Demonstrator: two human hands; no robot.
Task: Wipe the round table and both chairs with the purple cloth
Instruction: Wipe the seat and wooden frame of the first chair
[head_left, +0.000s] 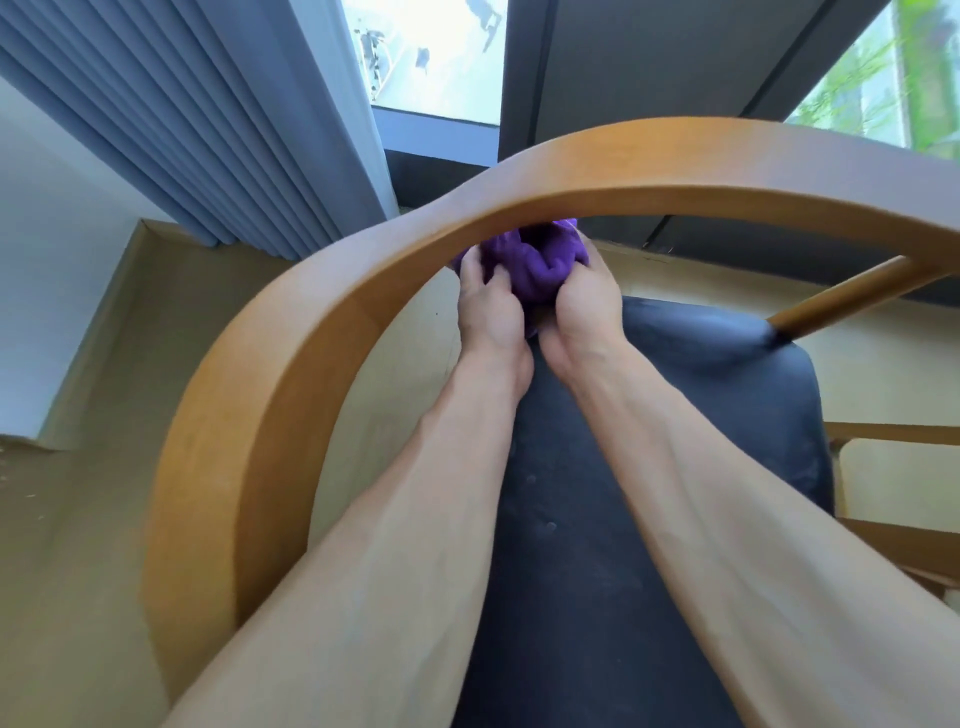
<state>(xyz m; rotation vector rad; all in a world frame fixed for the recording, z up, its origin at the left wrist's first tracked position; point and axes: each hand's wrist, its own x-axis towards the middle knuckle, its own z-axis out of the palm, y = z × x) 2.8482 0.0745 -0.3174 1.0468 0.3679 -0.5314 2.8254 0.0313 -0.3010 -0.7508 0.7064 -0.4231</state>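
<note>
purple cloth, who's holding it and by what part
Both hands: the left hand and right hand grip the bunched purple cloth from either side.

One chair (322, 332), one purple cloth (524, 262), two hands (488, 317) (587, 306), one curtain (208, 114).

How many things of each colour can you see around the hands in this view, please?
Purple: 1, the purple cloth, bunched between the left hand and right hand
Orange-brown wood: 1, the curved chair rail
Black: 1, the chair seat
Grey-blue: 1, the curtain
Total: 4
</note>
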